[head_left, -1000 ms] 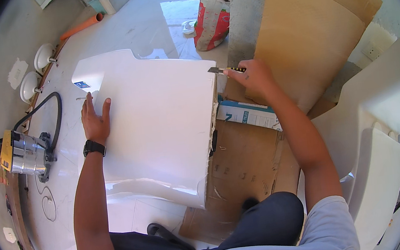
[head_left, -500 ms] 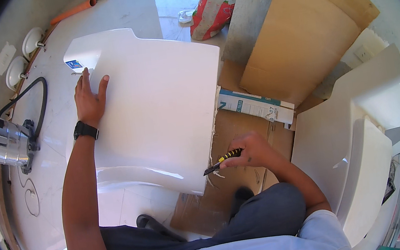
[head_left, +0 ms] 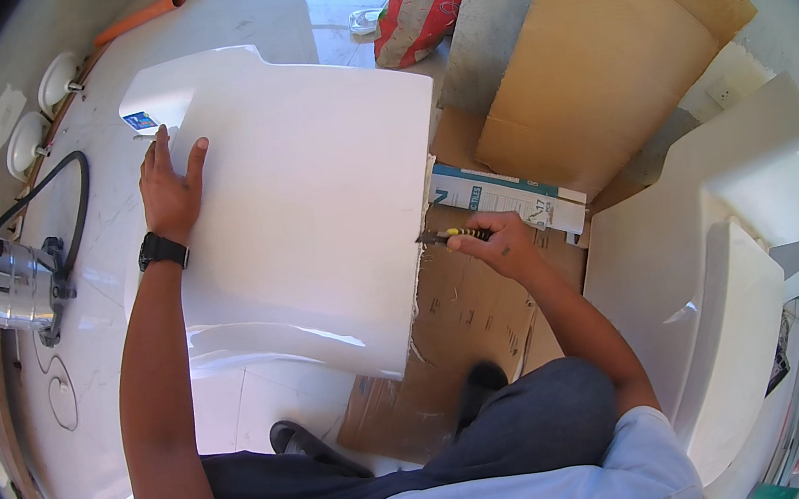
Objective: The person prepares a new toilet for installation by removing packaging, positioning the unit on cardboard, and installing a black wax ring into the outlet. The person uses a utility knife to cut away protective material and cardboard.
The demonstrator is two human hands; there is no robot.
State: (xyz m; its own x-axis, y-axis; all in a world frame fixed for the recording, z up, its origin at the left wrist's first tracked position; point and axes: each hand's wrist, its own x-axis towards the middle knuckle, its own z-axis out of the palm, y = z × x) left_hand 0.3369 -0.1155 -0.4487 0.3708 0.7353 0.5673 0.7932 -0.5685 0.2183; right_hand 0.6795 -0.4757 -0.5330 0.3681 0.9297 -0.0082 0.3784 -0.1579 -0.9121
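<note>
A glossy white toilet (head_left: 312,200) lies on its side in front of me. My left hand (head_left: 172,191) rests on it with fingers spread, close to a small blue label (head_left: 140,120); a black watch is on that wrist. In my right hand (head_left: 501,241) is a black and yellow utility knife (head_left: 456,235), the fingers wrapped round its handle. Its tip is at the toilet's ragged right edge, about halfway along. White shreds hang from that edge.
Flattened cardboard (head_left: 458,312) covers the floor under the right edge. A second white toilet (head_left: 663,255) stands at right. Tall cardboard sheets (head_left: 588,73) lean behind a long box (head_left: 509,200). A shop vacuum (head_left: 21,284) is at left, a red and white sack (head_left: 416,10) at the back.
My right hand has moved the knife away from me along the toilet's edge, from the near corner to about halfway. The left hand stays on the toilet; the view has shifted slightly.
</note>
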